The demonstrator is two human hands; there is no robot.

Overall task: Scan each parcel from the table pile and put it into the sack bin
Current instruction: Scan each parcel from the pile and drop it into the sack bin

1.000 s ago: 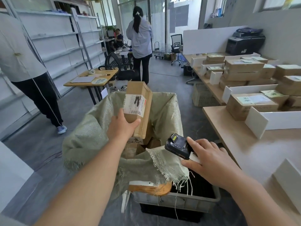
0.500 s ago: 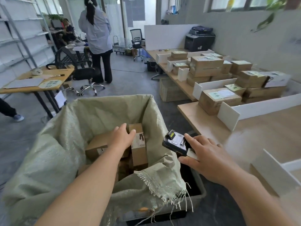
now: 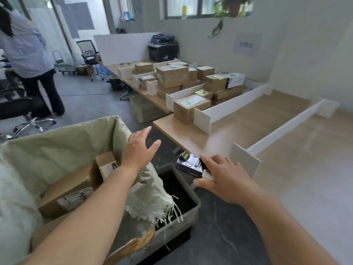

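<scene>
**Sorting room with a lined bin: one hand free over the sack, the other on the scanner**

The room has a grey floor, and a long wooden tabletop (image 3: 248,129) runs along the right wall, split into compartments by low white dividers (image 3: 231,107). Brown parcels (image 3: 172,74) are stacked in the middle compartments, most with pale labels on top. The nearest parcel (image 3: 189,107) sits at the tabletop's front edge, just beside a divider. A dark printer (image 3: 163,48) stands behind the pile. At the far left a person (image 3: 28,54) in a pale shirt and dark trousers stands with their back turned, near an office chair (image 3: 87,52).

In the lower left, a pale green woven sack (image 3: 57,148) lines a grey bin (image 3: 192,209), and its frayed edge hangs over the rim. Inside the sack a flat box (image 3: 70,190) lies with its label up. An upright box (image 3: 106,165) leans just behind it.

The left hand (image 3: 137,150) hovers above the sack's right rim, palm down. Its fingers (image 3: 143,132) are straight and close together, the thumb is spread to the side, and it holds nothing.

The right hand (image 3: 225,178) is beyond the bin's far corner, near the tabletop's front edge, and grips a black scanner (image 3: 190,165). Its fingers (image 3: 210,159) curl over the rear of the device with the thumb underneath. The scanner's screen faces up.
</scene>
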